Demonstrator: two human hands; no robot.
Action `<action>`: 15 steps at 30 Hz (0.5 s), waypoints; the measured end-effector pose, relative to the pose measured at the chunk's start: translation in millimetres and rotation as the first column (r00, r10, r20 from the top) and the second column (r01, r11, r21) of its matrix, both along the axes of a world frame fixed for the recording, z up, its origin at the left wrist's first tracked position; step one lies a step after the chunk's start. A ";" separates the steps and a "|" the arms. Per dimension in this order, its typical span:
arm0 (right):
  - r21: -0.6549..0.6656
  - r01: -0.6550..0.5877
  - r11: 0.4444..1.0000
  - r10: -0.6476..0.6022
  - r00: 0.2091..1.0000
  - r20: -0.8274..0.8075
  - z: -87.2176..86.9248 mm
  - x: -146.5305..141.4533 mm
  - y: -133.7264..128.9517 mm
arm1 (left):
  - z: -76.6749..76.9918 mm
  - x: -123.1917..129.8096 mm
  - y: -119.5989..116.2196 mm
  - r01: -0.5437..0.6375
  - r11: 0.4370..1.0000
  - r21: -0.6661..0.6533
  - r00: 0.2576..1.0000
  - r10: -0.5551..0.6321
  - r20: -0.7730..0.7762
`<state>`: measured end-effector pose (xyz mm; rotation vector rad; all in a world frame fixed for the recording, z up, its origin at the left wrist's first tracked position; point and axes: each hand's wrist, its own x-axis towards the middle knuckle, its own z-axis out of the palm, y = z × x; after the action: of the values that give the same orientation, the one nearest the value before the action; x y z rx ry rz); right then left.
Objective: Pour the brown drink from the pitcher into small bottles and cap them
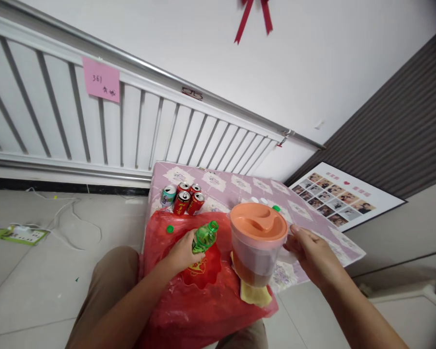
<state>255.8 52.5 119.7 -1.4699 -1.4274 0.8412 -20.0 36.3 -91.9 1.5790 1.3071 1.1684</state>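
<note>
My left hand (183, 252) is closed around a green plastic bottle (204, 237) whose mouth is uncapped. Below the bottle sits a red scalloped tray (210, 271) with a yellow print. My right hand (310, 247) grips the handle of a clear pitcher (256, 257), its orange lid (258, 222) on top. Brownish liquid fills the lower part of the pitcher, which is raised over a yellow cloth (256, 294). A loose green cap (170, 229) rests on the red plastic sheet (181, 315), left of the bottle.
Several opened drink cans (182, 202) stand grouped at the table's back left. The floral tablecloth (240, 184) reaches to a white radiator (131, 126). Behind the pitcher another green cap (276, 208) shows. A photo board (343, 194) leans at right; cables (70, 206) lie on the floor.
</note>
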 end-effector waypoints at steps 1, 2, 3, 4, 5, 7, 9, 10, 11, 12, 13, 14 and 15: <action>-0.026 0.013 1.000 -0.012 1.000 0.017 2.2 -2.2 0.3 | 0.3 0.1 -0.2 -0.004 1.000 -0.008 1.000 0.004 -0.005; -0.032 0.016 0.999 -0.015 0.999 0.046 4.5 -4.3 0.5 | 0.5 0.2 -0.4 -0.010 1.000 -0.015 1.000 0.010 -0.010; -0.030 0.017 0.999 -0.014 0.996 0.084 7.1 -6.5 0.7 | 0.9 0.1 -0.7 -0.014 1.000 -0.020 1.000 0.014 -0.016; -0.024 0.017 1.000 -0.013 0.991 0.130 9.8 -8.7 0.7 | 1.2 0.0 -1.0 -0.013 1.000 -0.022 1.000 0.013 -0.020; -0.016 0.014 1.000 -0.011 0.983 0.185 12.6 -10.9 0.7 | 1.6 -0.2 -1.2 -0.012 1.000 -0.022 1.000 0.012 -0.023; 0.001 0.003 1.000 -0.004 0.954 0.301 17.9 -15.0 0.9 | 2.1 -0.7 -1.4 -0.015 1.000 -0.022 0.999 0.014 -0.030; 0.018 -0.015 1.000 0.008 0.925 0.379 22.1 -18.0 1.5 | 2.0 -1.2 -1.3 -0.016 1.000 -0.023 0.999 0.016 -0.035; 0.025 -0.025 0.999 0.013 0.919 0.395 23.6 -19.0 2.0 | 1.7 -1.3 -1.2 -0.019 1.000 -0.025 0.999 0.018 -0.039; 0.031 -0.032 0.999 0.017 0.916 0.401 24.7 -19.7 2.6 | 1.3 -1.4 -1.0 -0.022 0.999 -0.029 0.999 0.021 -0.042; 0.034 -0.039 0.999 0.022 0.914 0.405 25.6 -20.1 3.2 | 0.7 -1.4 -0.8 -0.023 0.999 -0.032 0.999 0.021 -0.044; 0.034 -0.045 0.998 0.027 0.912 0.409 26.3 -20.3 3.8 | 0.1 -1.3 -0.6 -0.023 0.999 -0.034 0.999 0.022 -0.045; 0.034 -0.052 0.998 0.033 0.910 0.414 26.9 -20.6 4.4 | -0.6 -1.3 -0.4 -0.024 0.999 -0.035 0.999 0.022 -0.044; 0.032 -0.059 0.998 0.040 0.906 0.422 27.6 -20.9 4.7 | -1.1 -1.2 -0.3 -0.023 0.999 -0.034 0.999 0.022 -0.042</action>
<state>234.8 57.3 147.3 -1.6537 -1.7940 0.5322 -21.2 36.0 -93.1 1.5751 1.3686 1.1259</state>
